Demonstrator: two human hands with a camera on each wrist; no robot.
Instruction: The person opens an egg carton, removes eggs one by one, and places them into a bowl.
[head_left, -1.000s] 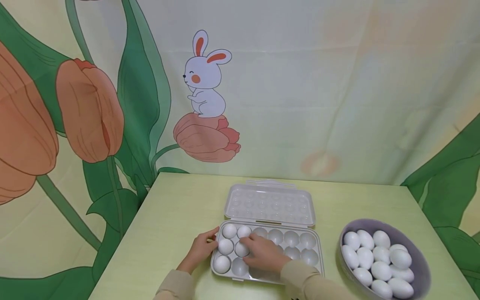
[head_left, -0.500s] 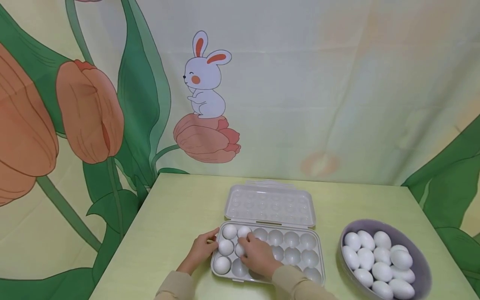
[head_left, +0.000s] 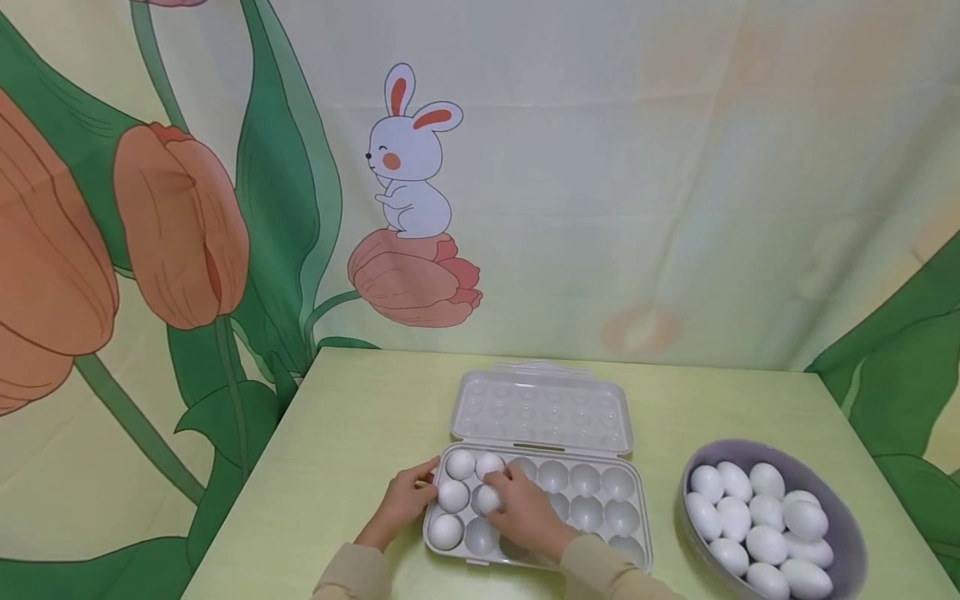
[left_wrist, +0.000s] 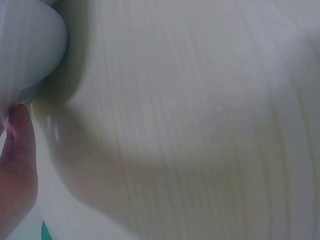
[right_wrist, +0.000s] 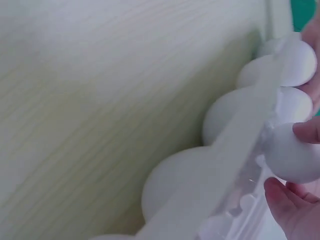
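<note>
A pale plastic egg box lies with its lid folded back on the table. White eggs fill its left column, and another white egg sits at the back of the second column. My right hand pinches a white egg between thumb and fingers, over the middle cup of that column; the right wrist view shows it tilted beside the cups. At the box's left rim, my left hand holds the edge with thumb and fingers. In the left wrist view its fingers touch the rim from below.
A grey-purple bowl heaped with white eggs stands to the right of the box. Behind the table hangs a cloth printed with tulips and a rabbit.
The right hand's fingers have shifted about the egg in the second column's middle cup, and more of the egg shows now. The left hand stays at the box's rim.
</note>
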